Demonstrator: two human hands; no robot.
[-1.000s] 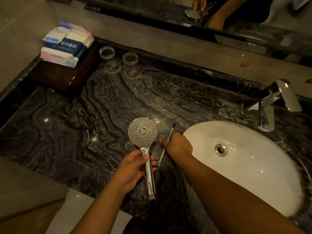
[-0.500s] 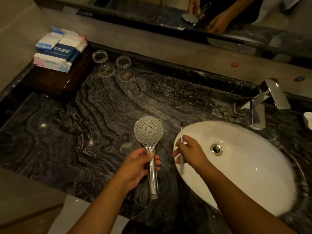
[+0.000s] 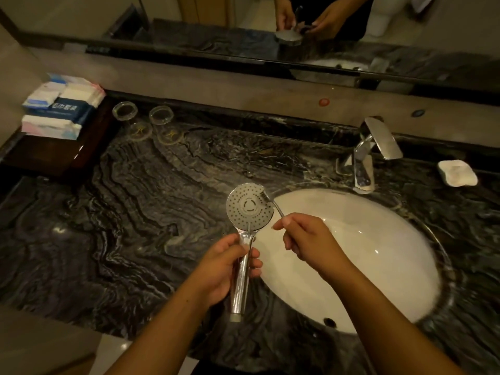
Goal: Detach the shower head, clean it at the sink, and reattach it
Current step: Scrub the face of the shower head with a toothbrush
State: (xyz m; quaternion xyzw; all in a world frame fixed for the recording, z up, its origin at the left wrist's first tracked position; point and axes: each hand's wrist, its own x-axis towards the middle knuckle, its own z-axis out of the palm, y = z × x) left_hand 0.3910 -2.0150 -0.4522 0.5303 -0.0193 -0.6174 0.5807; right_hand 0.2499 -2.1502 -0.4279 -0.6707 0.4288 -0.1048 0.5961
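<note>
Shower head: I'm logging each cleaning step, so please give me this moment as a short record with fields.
shower head: detached, spray face towards the camera, held by the left rim of the sink
left hand: grips the chrome handle
right hand: pinches a small brush
contact: bristle end on the face's upper right edge
faucet: no water stream visible

Toothbrush point(image 3: 273, 205) bristles against shower head point(image 3: 250, 207)
</note>
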